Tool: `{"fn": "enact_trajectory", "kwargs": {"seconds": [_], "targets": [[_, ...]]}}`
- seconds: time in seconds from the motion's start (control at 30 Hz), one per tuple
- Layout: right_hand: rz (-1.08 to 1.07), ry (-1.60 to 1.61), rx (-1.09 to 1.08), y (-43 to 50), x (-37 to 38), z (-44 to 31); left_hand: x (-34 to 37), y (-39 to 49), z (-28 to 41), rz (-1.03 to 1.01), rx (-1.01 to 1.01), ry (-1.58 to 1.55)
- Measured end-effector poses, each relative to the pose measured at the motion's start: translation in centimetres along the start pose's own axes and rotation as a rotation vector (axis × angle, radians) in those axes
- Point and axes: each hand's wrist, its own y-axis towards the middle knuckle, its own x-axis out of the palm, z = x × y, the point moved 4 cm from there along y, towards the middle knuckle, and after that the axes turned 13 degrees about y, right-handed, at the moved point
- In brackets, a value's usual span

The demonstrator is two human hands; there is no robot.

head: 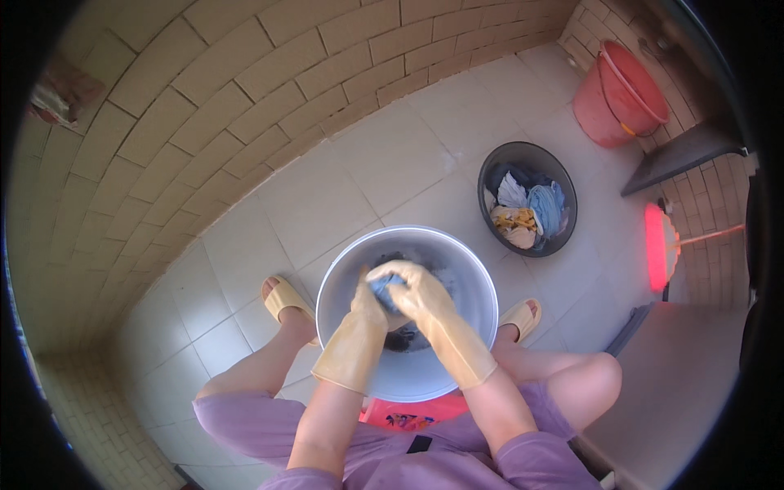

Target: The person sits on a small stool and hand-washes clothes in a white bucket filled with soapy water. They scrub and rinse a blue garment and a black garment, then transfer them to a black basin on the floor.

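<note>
Both my hands wear long cream rubber gloves and meet over a round metal basin (422, 380) between my feet. Bunched blue cloth (386, 288) is squeezed between them. My left hand (367, 300) supports it from the left side, its fingers partly hidden. My right hand (413, 288) curls over the cloth from the right. Below the hands, dark cloth (404, 340) lies in the bottom of the basin, in what looks like water; the gloves cover much of it.
A dark grey tub (572, 226) of crumpled clothes stands ahead to the right on the tiled floor (343, 177). Beyond it is a red bucket (603, 104) with a wire handle. A pink-red broom head or brush (658, 248) is at the right. A tiled wall (275, 73) runs along the left.
</note>
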Motion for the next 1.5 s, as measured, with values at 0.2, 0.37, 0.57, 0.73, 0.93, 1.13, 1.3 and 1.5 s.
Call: {"fn": "enact_trajectory", "kwargs": {"seconds": [0.2, 0.37, 0.57, 0.73, 0.93, 1.13, 1.3, 1.5], "targets": [[-0.119, -0.139, -0.515, -9.6, 5.3, -0.5, -1.6, -5.3, -3.4, -0.784, 0.334, -0.162], [0.088, -0.497, -0.484, -6.0, 4.3, -0.6, -3.3, 11.3, -4.9, -1.388, 0.265, -0.333], [0.365, -0.243, -0.189, -1.9, 0.6, 2.9, -1.8, 7.9, -4.1, -1.193, -0.151, -0.566], [0.321, -0.343, -0.277, -2.8, 2.3, 0.7, -0.9, 7.3, -4.6, -1.367, -0.217, -0.861], [0.342, 0.290, 0.034, -1.8, -3.4, 0.1, 0.0, -4.3, -2.9, -0.157, 0.080, 0.084], [0.062, 0.112, -0.188, -6.7, 2.5, -0.2, -1.4, -0.5, -3.2, -0.530, 0.190, -0.044], [0.041, -0.296, -0.588, -9.8, 5.3, -1.2, -1.3, -6.3, -4.1, -0.751, 0.204, -0.015], [0.438, -0.243, -0.245, -0.2, 0.7, 5.6, 0.8, 6.4, -4.9, -0.576, 0.505, 0.267]]}}
